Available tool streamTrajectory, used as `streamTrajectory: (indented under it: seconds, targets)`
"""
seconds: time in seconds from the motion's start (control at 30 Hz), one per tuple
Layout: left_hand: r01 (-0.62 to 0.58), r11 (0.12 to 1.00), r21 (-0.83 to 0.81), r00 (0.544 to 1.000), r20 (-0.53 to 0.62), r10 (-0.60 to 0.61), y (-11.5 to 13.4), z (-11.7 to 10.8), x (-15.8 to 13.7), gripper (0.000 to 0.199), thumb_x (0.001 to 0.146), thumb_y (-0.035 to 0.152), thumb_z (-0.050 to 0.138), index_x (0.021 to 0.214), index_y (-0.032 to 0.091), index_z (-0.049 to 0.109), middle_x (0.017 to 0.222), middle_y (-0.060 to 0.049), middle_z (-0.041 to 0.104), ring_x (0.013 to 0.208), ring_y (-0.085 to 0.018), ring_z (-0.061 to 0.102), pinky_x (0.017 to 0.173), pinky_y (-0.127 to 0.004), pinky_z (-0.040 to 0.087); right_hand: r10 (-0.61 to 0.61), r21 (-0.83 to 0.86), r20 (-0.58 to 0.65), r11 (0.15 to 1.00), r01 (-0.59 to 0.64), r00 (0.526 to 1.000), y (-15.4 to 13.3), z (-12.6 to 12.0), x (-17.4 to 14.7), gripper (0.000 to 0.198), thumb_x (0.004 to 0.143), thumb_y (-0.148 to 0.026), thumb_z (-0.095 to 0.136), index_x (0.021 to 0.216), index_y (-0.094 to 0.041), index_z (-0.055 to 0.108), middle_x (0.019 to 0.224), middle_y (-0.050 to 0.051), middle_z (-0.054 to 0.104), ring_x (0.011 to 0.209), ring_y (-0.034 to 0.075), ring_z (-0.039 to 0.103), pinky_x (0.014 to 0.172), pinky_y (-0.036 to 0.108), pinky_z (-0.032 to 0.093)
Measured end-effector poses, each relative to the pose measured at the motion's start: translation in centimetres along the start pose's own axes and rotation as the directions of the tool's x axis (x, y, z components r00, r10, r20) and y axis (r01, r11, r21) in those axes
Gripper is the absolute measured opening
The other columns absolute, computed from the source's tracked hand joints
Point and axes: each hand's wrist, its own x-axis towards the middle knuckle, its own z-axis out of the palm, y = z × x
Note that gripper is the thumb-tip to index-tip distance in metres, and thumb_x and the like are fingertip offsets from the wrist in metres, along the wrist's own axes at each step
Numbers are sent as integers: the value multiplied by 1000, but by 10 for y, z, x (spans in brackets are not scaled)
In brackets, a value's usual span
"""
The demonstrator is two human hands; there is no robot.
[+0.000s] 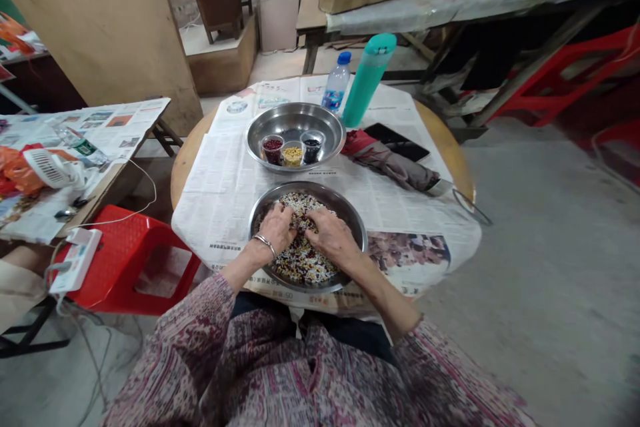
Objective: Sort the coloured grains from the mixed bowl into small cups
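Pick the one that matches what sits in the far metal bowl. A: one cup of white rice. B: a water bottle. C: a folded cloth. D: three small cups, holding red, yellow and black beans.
D: the far metal bowl holds three small cups, red, yellow and black; the water bottle stands behind it on the newspaper.

Newspaper sheets covering the round table carry print, and the water bottle a label; none of it legible.
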Motion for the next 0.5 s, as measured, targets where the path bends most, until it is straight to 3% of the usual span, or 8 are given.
streamTrajectory:
  seconds: [0.07,0.2,0.3,0.4,0.5]
  targets:
    - [6,996,-88,1000,25,-4,6,-1,-1,27,76,9,63,102,17,62,99,-8,67,93,-22,64,86,-34,53,-1,85,-2,996,1,1000,-3,3,3,26,80,-15,51,101,-16,65,98,9,68,90,20,60,81,30,45]
    - [54,971,-232,996,79,-36,12,-13,-11,22,77,13,63,97,18,68,79,-2,71,79,-19,66,75,-27,53,-41,213,5,976,40,999,-4,-3,-5,21,79,-13,50,92,-18,66,88,6,70,85,19,62,80,29,46]
    - [28,969,-246,991,133,5,15,-22,-27,21,78,17,66,98,19,70,82,-2,73,80,-20,68,76,-27,53,-144,236,6,962,139,989,-3,-14,-25,22,80,-12,50,93,-18,66,93,6,70,90,20,62,85,31,47]
    - [-74,962,-262,971,201,129,19,-25,-48,23,80,18,67,103,20,69,94,-3,75,90,-21,69,85,-29,53,-242,199,0,951,237,970,-2,-24,-45,29,80,-6,46,98,-19,66,102,8,69,100,21,61,91,34,48]
    - [-197,951,-238,937,238,254,23,-19,-64,26,84,12,60,107,21,68,102,-4,73,97,-20,68,91,-30,52,-204,131,-72,968,212,976,-1,-28,-58,37,80,-3,43,104,-19,65,111,8,67,107,21,60,95,36,48]
